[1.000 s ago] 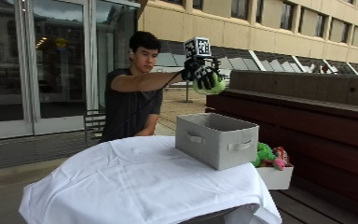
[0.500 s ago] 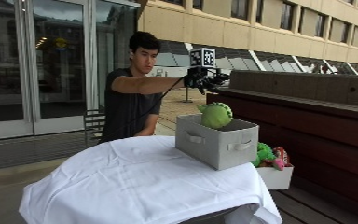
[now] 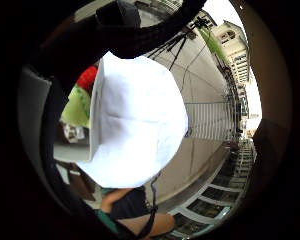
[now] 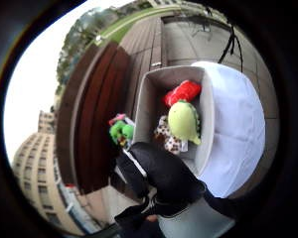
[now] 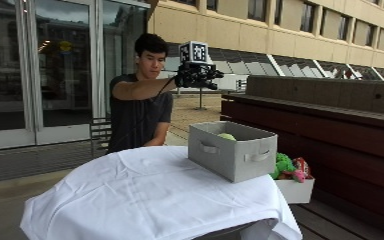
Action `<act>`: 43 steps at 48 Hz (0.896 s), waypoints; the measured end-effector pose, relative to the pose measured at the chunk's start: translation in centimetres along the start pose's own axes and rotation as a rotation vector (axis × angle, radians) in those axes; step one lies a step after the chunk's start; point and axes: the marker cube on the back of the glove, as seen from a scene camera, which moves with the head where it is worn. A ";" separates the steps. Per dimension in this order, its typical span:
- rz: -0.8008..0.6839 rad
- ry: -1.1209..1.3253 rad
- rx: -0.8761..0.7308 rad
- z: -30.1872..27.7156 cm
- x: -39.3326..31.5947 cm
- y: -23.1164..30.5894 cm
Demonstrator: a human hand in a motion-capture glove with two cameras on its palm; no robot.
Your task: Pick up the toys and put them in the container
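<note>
While the black-gloved right hand hangs in the air above the grey fabric container with loop handles, its grip holds nothing — fingers look loosely spread. Container sits on the white-clothed round worktop. Inside it: a yellow-green round plush toy, a red plush toy, a spotted one. More toys — green and pink plush — lie in a white box beside the worktop.

A white tablecloth covers the table in the lower centre of the outside view. A dark wooden bench wall runs along the right, glass doors fill the left.
</note>
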 end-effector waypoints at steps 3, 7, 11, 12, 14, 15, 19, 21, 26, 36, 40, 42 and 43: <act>0.031 0.003 0.002 -0.1 2.1 0.4; 0.046 0.005 0.001 0.2 5.5 0.7; 0.099 0.021 0.031 0.3 8.6 1.7; 0.110 0.025 0.038 0.4 9.1 1.9; 0.113 0.027 0.038 0.5 10.2 2.2; 0.110 0.025 0.033 0.6 10.8 2.4; 0.122 0.024 0.030 1.0 13.3 3.0; 0.130 0.030 0.032 1.3 14.4 3.3; 0.146 0.043 0.026 2.2 16.8 4.5; 0.183 0.016 -0.014 5.3 20.5 5.9; 0.254 0.016 -0.054 6.5 21.2 6.3; 0.191 0.023 -0.031 7.3 21.9 6.4; 0.174 0.027 -0.023 7.6 22.2 6.5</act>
